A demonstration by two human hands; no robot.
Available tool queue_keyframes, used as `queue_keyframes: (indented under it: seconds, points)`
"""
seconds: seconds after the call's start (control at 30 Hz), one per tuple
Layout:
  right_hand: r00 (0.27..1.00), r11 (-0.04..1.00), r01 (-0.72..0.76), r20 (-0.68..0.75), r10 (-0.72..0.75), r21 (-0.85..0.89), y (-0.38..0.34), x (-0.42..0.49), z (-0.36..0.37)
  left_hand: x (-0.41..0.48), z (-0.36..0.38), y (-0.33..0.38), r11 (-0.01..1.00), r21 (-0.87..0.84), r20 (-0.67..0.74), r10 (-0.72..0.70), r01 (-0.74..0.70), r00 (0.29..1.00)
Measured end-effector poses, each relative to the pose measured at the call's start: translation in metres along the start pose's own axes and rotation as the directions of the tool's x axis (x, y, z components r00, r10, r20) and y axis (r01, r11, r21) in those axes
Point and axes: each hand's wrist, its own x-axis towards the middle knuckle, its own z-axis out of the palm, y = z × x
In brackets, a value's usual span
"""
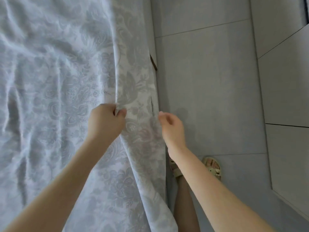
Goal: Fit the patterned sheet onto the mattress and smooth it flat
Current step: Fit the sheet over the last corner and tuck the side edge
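Pale grey floral-patterned fabric sheet (58, 81) lies rumpled over the hidden mattress, side draping past the mattress edge; left hand (107, 121) pinches a fold there, right hand (170, 128) loosely curled, empty, just beside the drape; soft, light, probably best gripped at the hem.

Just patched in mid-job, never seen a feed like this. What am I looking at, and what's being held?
No machine: these are a person's two bare hands, seen from one head-worn camera looking down. The patterned sheet lies spread on the left, wrinkled, its side hanging toward the tiled floor. The left hand has a grip on a fold where the cloth turns down. The right hand is loosely curled beside the hanging edge; whether it holds cloth I cannot tell. A sandal shows below.
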Motion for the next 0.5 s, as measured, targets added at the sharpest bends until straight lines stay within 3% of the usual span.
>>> queue_keyframes:
  seconds: [0.1, 0.2, 0.27, 0.33, 0.43, 0.5]
  points:
    - [0.925, 0.952, -0.307, 0.236, 0.298, -0.002, -0.013, 0.041, 0.019, -0.001, -0.016, -0.01, 0.987, -0.156, 0.045, -0.037, 0.044, 0.998]
    - [0.937, 0.939, -0.318, 0.197, 0.289, 0.133, -0.019, 0.054, 0.026, 0.002, -0.019, -0.008, 0.992, -0.117, 0.114, -0.032, 0.045, 0.993]
    - [0.988, 0.974, -0.153, -0.002, 0.156, 0.168, -0.026, 0.052, 0.009, 0.003, -0.017, -0.006, 0.995, -0.094, 0.128, -0.018, 0.031, 0.992]
    - [0.968, 0.997, 0.068, -0.242, -0.072, -0.024, -0.042, 0.047, -0.027, 0.002, -0.01, -0.002, 0.999, -0.053, 0.153, 0.01, -0.002, 0.988]
    - [0.789, 0.854, 0.246, -0.416, -0.452, -0.459, -0.066, 0.04, -0.095, -0.004, 0.006, 0.013, 0.983, 0.071, 0.196, 0.154, -0.171, 0.968]
    - [0.717, 0.791, 0.174, -0.475, -0.511, -0.587, -0.069, 0.044, -0.119, -0.005, 0.021, 0.018, 0.922, 0.242, 0.248, 0.242, -0.302, 0.938]
